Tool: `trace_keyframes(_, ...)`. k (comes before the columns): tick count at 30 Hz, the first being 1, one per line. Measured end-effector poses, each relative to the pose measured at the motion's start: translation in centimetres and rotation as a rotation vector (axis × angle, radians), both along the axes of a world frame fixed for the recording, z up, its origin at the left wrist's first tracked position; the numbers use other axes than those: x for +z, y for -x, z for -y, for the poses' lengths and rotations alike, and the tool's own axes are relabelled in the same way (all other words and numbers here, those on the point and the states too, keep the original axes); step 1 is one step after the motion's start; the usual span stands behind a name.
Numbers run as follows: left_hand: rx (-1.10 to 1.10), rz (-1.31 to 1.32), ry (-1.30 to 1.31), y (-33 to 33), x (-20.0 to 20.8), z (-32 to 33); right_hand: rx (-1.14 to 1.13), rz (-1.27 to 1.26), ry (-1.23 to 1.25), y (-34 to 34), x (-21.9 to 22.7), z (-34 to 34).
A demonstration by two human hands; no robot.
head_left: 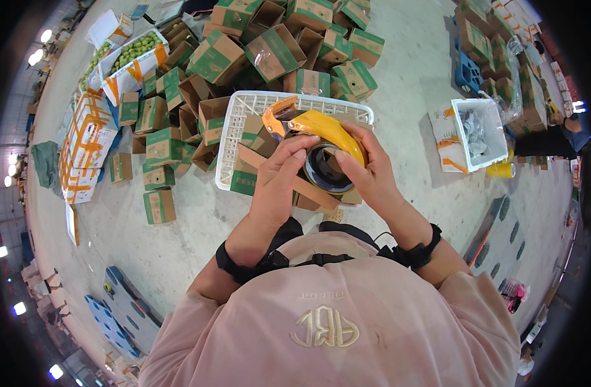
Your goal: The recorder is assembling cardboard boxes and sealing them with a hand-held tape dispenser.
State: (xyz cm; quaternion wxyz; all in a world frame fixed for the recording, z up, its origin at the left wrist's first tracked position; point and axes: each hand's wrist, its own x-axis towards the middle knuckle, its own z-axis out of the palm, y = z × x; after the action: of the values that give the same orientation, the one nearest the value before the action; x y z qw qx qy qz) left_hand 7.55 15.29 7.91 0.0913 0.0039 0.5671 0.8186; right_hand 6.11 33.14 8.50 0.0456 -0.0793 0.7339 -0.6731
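Note:
A yellow tape dispenser (324,127) with an orange metal front end is held above a white plastic crate (250,97). My right hand (371,169) wraps round its far right side, thumb over the roll. My left hand (279,174) is closed, with thumb and fingertips pinched at the left edge of the tape roll (328,168) in the dispenser. Whether a loose tape end lies between those fingertips cannot be made out. An open green and brown cardboard box (249,169) sits in the crate below, partly hidden by my hands.
Beyond the crate lies a heap of green and brown cardboard boxes (218,58). Foam boxes bound with orange tape (89,132) stand at left, near one holding green fruit (137,51). At right are an open white foam box (495,129) and a person in dark clothes (547,142).

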Motion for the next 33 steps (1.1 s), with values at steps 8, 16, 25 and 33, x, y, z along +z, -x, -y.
trace_keyframes(8, 0.178, -0.228, 0.293, -0.9, -0.8, 0.2, -0.147, 0.231, 0.447, 0.6, 1.0, -1.4)
trace_keyframes(16, 0.241, 0.340, -0.196, 1.1, -2.0, 1.5, -0.147, 0.168, 0.215, 0.1, 0.3, -1.4)
trace_keyframes(25, 0.387, -0.397, 1.068, 4.8, -10.8, 9.8, -0.235, 0.311, 0.428, 1.9, 0.1, -2.7)
trace_keyframes(33, -0.062, -0.104, 1.167, 7.3, -10.9, 6.4, -0.131, 0.065, -0.080, -1.6, -6.6, -1.1)
